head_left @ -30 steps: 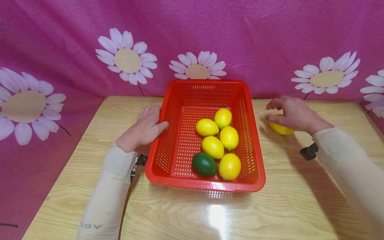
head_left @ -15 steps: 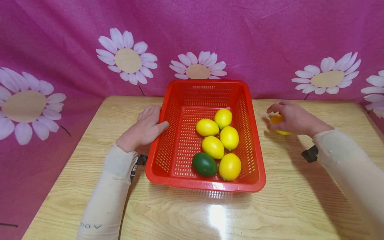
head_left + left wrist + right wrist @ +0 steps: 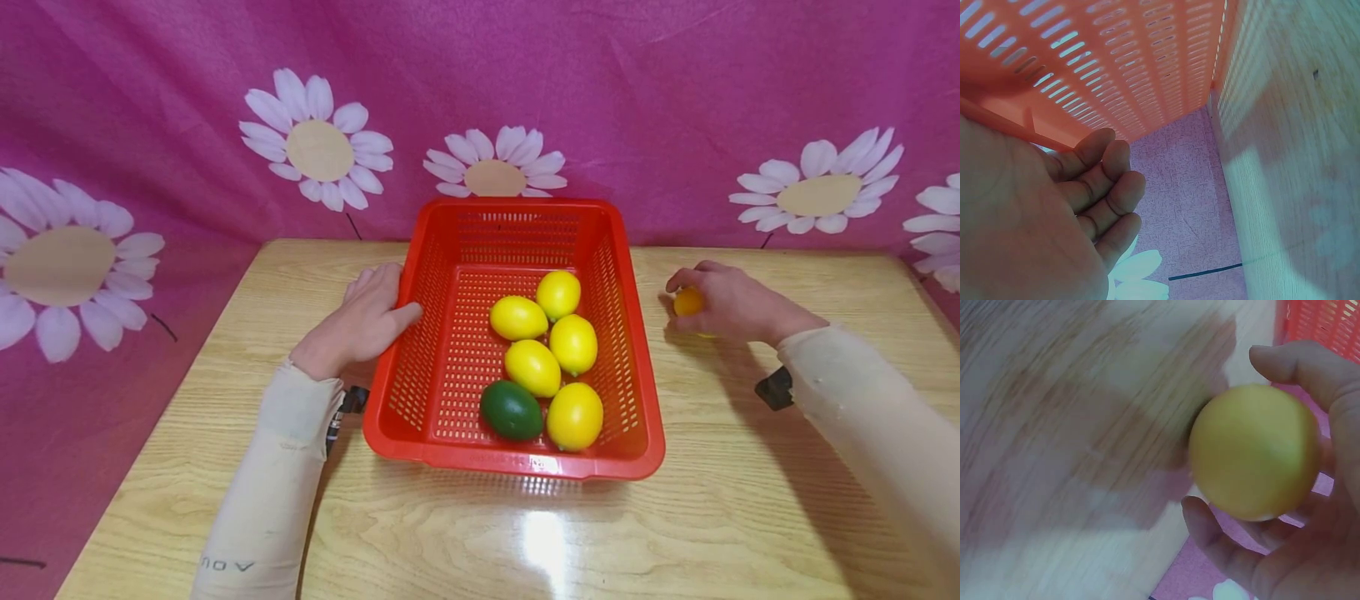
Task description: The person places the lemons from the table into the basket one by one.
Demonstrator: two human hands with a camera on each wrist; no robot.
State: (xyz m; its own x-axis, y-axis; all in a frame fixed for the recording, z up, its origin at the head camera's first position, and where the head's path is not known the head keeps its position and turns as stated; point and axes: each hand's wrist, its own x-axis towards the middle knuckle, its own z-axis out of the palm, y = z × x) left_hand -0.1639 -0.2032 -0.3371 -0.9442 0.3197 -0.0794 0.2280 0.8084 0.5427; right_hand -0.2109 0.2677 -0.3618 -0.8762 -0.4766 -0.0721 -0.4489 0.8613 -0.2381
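Note:
A red plastic basket (image 3: 513,465) holds several yellow lemons (image 3: 532,367) and one dark green lemon-shaped fruit (image 3: 511,410). At its left side my left hand (image 3: 363,321) grips the rim, thumb over the top edge; the left wrist view shows the hand's fingers (image 3: 1124,194) bent outside the slotted wall. Right of the basket, a yellow lemon (image 3: 1254,453) is on the table within my right hand (image 3: 731,304). The fingers curl round this lemon, while the thumb tip shows a small gap from it in the right wrist view. In the head view the hand hides most of that lemon.
The pale wooden table (image 3: 450,542) carries the basket. Behind it hangs a magenta cloth (image 3: 600,100) with white daisies, right at the table's back edge. Small black wrist cameras sit under both wrists, the right one (image 3: 776,388) showing plainly.
My right hand has lowered over the lone lemon and closed in round it, and the lemon has turned slightly. The left hand, basket and fruit inside stay put.

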